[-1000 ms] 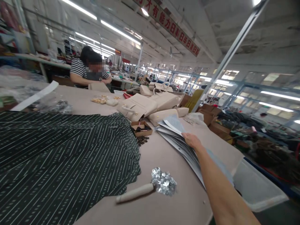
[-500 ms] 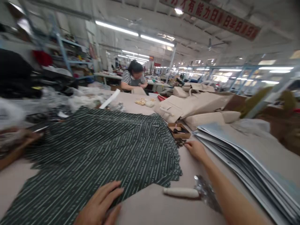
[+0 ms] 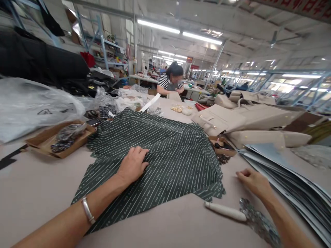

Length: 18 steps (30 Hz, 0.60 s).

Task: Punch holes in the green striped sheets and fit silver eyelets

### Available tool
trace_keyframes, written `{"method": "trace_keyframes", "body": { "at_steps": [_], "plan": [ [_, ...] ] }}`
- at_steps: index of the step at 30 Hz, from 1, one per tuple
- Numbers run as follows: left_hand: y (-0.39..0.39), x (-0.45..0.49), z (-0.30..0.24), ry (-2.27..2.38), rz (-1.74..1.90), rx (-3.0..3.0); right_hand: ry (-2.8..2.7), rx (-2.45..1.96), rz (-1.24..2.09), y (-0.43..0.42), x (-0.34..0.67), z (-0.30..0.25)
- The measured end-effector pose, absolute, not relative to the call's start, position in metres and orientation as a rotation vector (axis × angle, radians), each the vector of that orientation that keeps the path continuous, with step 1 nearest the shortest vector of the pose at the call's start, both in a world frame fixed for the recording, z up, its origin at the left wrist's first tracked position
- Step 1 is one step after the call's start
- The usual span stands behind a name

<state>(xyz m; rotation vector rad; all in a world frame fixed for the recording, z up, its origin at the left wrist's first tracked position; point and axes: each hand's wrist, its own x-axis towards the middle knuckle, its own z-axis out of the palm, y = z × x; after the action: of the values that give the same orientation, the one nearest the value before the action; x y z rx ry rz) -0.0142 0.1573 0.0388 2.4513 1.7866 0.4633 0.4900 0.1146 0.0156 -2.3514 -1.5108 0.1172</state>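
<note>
My left hand lies flat with its fingers stretched on a stack of dark green striped sheets spread over the beige table. My right hand rests on the table to the right of the sheets, fingers curled loosely; I cannot see anything in them. It sits beside a fanned stack of grey-blue sheets. A white-handled tool lies near it, next to a heap of small silver metal pieces.
Cream handbags are piled at the back right. A small cardboard box and dark fittings sit behind the green sheets. A cardboard tray and plastic bags stand at the left. A person in a striped shirt works at the far end.
The view swung left. My left hand moved up onto the green sheets. My right hand left the grey-blue stack, reached toward the small box, then drew back to the table by the tool.
</note>
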Motion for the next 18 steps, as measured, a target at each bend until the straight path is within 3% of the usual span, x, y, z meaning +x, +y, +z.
{"method": "trace_keyframes", "body": {
  "at_steps": [7,18],
  "plan": [
    [0.143,-0.022,0.053,1.761,0.435,2.431,-1.202,-2.041,0.435,0.071,0.467,0.026],
    [0.096,-0.074,0.094,1.414,0.225,1.988,-1.115,-1.677,0.529,-0.014,0.338,0.064]
  ]
}}
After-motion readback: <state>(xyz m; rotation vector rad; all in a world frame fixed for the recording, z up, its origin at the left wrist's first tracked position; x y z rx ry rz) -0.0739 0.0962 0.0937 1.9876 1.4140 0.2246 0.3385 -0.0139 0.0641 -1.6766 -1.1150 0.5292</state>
